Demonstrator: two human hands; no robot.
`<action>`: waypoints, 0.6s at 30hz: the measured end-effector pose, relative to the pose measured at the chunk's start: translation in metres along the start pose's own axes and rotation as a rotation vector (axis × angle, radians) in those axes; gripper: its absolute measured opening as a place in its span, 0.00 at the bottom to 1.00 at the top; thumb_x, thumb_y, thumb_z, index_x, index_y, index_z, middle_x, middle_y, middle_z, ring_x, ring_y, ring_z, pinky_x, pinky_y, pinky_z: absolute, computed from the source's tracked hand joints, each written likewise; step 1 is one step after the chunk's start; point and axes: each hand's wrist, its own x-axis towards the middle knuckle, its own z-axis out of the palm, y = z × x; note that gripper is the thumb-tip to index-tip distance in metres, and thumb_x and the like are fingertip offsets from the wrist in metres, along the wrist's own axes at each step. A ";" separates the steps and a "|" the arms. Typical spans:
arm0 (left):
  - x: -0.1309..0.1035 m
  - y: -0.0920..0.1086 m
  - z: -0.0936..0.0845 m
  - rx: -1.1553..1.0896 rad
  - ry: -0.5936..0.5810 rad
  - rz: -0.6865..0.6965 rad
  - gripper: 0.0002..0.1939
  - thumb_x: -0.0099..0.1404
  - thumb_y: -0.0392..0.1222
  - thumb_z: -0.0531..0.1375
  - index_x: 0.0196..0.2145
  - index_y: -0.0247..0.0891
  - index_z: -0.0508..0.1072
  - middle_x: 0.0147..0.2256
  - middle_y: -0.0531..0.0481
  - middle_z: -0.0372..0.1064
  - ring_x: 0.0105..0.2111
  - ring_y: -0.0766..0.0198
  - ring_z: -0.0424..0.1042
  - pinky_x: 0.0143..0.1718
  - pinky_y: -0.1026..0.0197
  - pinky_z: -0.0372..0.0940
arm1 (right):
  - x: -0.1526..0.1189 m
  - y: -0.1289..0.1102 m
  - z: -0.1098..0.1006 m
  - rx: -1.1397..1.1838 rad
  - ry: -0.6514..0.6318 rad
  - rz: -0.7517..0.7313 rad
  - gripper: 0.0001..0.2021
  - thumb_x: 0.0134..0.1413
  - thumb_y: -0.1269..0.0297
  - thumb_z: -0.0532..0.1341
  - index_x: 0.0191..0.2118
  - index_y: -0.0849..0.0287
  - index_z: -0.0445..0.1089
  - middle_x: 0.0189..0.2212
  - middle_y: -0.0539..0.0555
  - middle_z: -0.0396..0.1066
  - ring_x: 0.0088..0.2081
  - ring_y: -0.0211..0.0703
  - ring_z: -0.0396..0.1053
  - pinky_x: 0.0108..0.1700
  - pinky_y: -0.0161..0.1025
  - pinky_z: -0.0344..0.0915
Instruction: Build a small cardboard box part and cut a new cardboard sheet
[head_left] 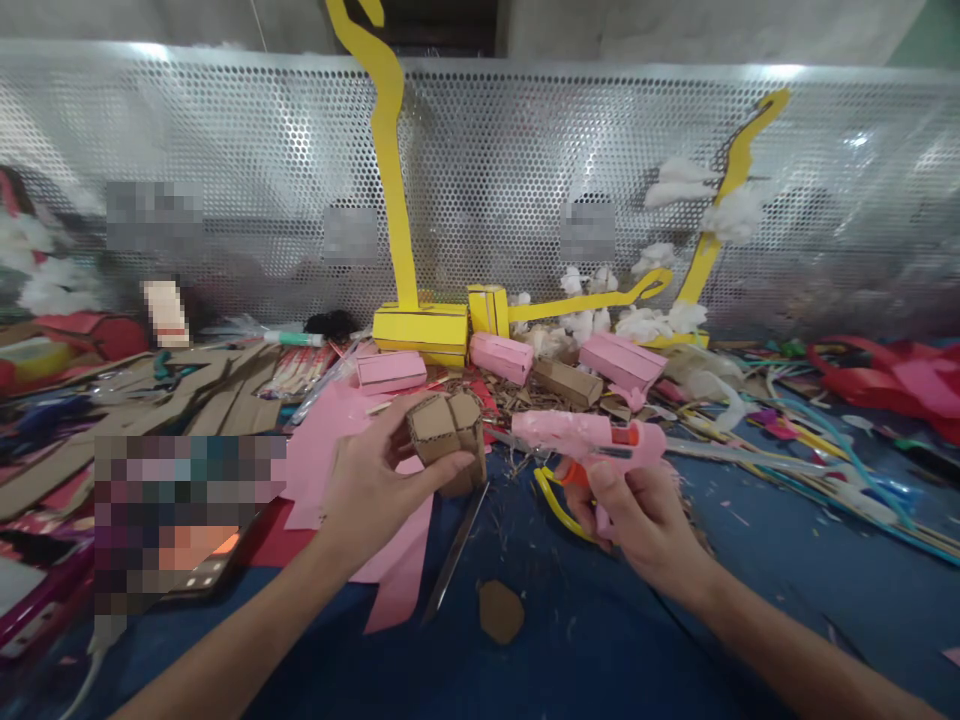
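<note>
Held between the thumb and fingers of my left hand (390, 480) is a small cardboard box (448, 440) with several flat sides. My right hand (637, 520) grips a pink glue gun (562, 432) by its handle, fingers at the orange trigger. The gun's nozzle points left toward the box, with a gap between them. A clear glue stick (720, 455) sticks out of the gun's back. Below the box lie a thin metal blade (456, 555) and a flat cardboard piece (501, 612). Yellow scissor handles (559, 505) show partly behind my right hand.
Pink paper (322, 470) spreads beneath my left hand. Farther back stand pink boxes (390, 370), a brown cardboard box (568, 382) and a yellow box with a tall strip (420, 328). Cardboard strips (187, 410) pile up left; red ribbon (892, 380) lies right. A perforated metal panel (487, 150) closes the back.
</note>
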 end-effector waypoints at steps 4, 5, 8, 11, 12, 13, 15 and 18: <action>-0.001 0.000 -0.002 0.027 -0.007 0.009 0.28 0.57 0.46 0.71 0.54 0.43 0.71 0.46 0.46 0.77 0.44 0.53 0.78 0.47 0.50 0.75 | -0.001 0.002 0.000 0.014 -0.006 0.001 0.29 0.68 0.45 0.49 0.20 0.58 0.62 0.15 0.48 0.59 0.16 0.33 0.55 0.18 0.33 0.52; -0.001 0.000 -0.002 0.026 -0.013 0.010 0.28 0.57 0.46 0.71 0.54 0.44 0.71 0.46 0.46 0.77 0.44 0.53 0.78 0.47 0.50 0.75 | -0.001 0.003 0.000 0.017 -0.007 -0.002 0.29 0.68 0.45 0.49 0.20 0.58 0.62 0.15 0.48 0.60 0.16 0.33 0.55 0.18 0.33 0.52; -0.001 -0.001 -0.003 0.013 -0.022 0.017 0.28 0.57 0.45 0.71 0.54 0.45 0.72 0.46 0.47 0.77 0.45 0.54 0.77 0.47 0.51 0.75 | -0.001 0.003 0.000 0.011 -0.012 -0.012 0.28 0.68 0.45 0.49 0.22 0.58 0.63 0.15 0.48 0.60 0.17 0.33 0.56 0.19 0.32 0.52; -0.001 -0.001 -0.003 -0.006 -0.029 0.018 0.27 0.56 0.45 0.71 0.54 0.46 0.72 0.46 0.48 0.77 0.45 0.55 0.77 0.47 0.52 0.75 | 0.000 0.002 -0.001 -0.002 -0.028 -0.005 0.28 0.69 0.45 0.48 0.22 0.58 0.62 0.16 0.48 0.60 0.16 0.32 0.55 0.18 0.32 0.52; -0.001 -0.001 -0.003 -0.011 -0.031 0.018 0.27 0.56 0.45 0.71 0.53 0.45 0.72 0.45 0.48 0.77 0.45 0.55 0.77 0.46 0.53 0.75 | 0.000 0.001 -0.001 -0.005 -0.033 -0.003 0.29 0.69 0.45 0.48 0.21 0.59 0.62 0.16 0.48 0.60 0.16 0.31 0.55 0.18 0.32 0.51; -0.001 -0.001 -0.004 -0.014 -0.033 0.017 0.27 0.56 0.44 0.71 0.53 0.45 0.72 0.45 0.48 0.77 0.44 0.55 0.77 0.46 0.53 0.75 | 0.000 0.001 -0.002 -0.006 -0.034 -0.003 0.29 0.69 0.45 0.48 0.20 0.59 0.61 0.16 0.49 0.60 0.16 0.31 0.55 0.18 0.32 0.51; 0.000 0.000 -0.004 -0.013 -0.033 0.018 0.26 0.56 0.44 0.71 0.52 0.45 0.73 0.45 0.48 0.77 0.44 0.56 0.77 0.46 0.54 0.75 | -0.001 0.001 -0.002 -0.005 -0.033 -0.006 0.29 0.69 0.46 0.48 0.20 0.59 0.61 0.16 0.49 0.60 0.16 0.31 0.55 0.18 0.32 0.51; 0.001 0.000 -0.004 -0.009 -0.022 0.024 0.26 0.56 0.44 0.71 0.52 0.45 0.73 0.45 0.48 0.77 0.44 0.57 0.77 0.45 0.55 0.75 | -0.002 0.001 -0.002 0.002 -0.035 -0.022 0.30 0.69 0.46 0.47 0.19 0.59 0.61 0.16 0.48 0.59 0.16 0.31 0.55 0.18 0.32 0.52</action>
